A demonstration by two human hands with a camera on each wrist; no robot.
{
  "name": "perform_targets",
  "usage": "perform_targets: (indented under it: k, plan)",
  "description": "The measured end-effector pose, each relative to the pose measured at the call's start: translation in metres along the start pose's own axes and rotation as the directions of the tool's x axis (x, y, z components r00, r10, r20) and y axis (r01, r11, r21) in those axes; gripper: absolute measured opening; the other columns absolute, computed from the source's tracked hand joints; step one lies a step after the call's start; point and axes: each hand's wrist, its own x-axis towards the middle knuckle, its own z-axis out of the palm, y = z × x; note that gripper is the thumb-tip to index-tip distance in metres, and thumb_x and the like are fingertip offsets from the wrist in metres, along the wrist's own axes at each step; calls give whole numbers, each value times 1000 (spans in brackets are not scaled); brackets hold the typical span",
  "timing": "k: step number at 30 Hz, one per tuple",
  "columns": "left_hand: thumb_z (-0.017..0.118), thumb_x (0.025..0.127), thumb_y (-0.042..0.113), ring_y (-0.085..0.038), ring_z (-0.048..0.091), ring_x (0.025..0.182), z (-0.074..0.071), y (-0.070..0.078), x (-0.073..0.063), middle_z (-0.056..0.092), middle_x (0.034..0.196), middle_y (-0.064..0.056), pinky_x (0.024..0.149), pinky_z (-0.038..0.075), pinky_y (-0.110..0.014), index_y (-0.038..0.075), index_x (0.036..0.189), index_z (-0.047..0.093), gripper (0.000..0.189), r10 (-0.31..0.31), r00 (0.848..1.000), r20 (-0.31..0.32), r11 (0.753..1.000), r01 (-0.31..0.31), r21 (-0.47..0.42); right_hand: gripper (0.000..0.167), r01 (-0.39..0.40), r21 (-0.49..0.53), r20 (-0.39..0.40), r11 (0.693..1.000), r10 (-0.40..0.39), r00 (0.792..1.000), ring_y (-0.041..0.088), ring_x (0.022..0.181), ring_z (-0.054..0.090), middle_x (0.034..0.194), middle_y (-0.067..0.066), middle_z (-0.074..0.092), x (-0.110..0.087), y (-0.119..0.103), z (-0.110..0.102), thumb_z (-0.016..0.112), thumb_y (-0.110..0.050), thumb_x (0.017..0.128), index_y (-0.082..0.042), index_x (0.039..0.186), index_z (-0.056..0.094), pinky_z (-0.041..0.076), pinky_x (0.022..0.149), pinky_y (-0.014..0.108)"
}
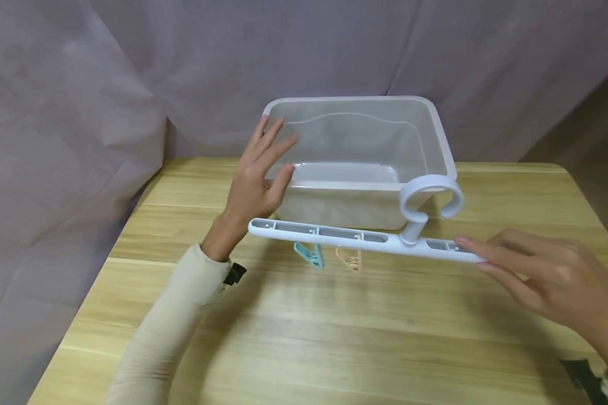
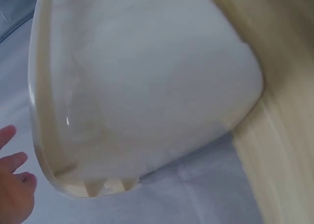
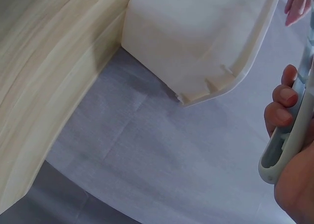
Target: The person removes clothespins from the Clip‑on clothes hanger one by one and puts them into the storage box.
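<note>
A pale blue clip hanger (image 1: 324, 235), a straight bar with a curved hook, is held level by my right hand (image 1: 562, 275), which pinches its right end. Below the bar hang a teal clip (image 1: 311, 256) and a peach clip (image 1: 352, 259). In the right wrist view, curled fingers (image 3: 282, 113) grip the bar. My left hand (image 1: 255, 180), fingers spread, holds nothing. It overlaps the left rim of the translucent white plastic box (image 1: 344, 205) in the head view; the left wrist view shows fingertips (image 2: 13, 160) just outside that rim.
The box stands upright at the back of the wooden table (image 1: 334, 337), beyond the hanger. Only its bare floor and walls show inside. A grey cloth (image 1: 233, 56) hangs behind the table and down its left side.
</note>
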Motion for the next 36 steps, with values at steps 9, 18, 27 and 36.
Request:
perform_targets:
  k: [9,18,27,36]
  plan:
    - [54,103,18,-43,55,123,-9,11,-41,63,124,-26,104,41,-53,-9,106,70,32,33,978,-205,999,-31,15,39,12,43,-26,999,-11,1000,-1,53,35,69,1,58,7,1,2,50,-40,106,-15,114,78,26,40,13]
    - [59,100,14,-34,65,91,-9,41,-70,71,95,-17,83,48,-42,-6,96,73,25,-185,951,-249,980,161,-113,38,20,66,-47,998,-17,999,-1,53,36,69,2,59,10,3,2,51,-40,106,-15,113,79,26,40,14]
    - [47,107,19,-18,65,95,11,80,-84,71,98,-2,96,47,-36,10,102,72,27,-564,781,268,286,489,-824,38,8,91,-66,996,-2,998,-1,53,35,68,1,60,13,1,1,53,-41,105,-14,111,79,24,41,12]
    - [30,111,34,-22,62,104,25,88,-92,62,119,-7,93,48,-38,14,115,66,42,-315,822,475,-191,435,-880,39,2,86,-54,996,2,999,-2,54,35,69,1,60,12,3,1,52,-41,105,-14,110,79,25,42,12]
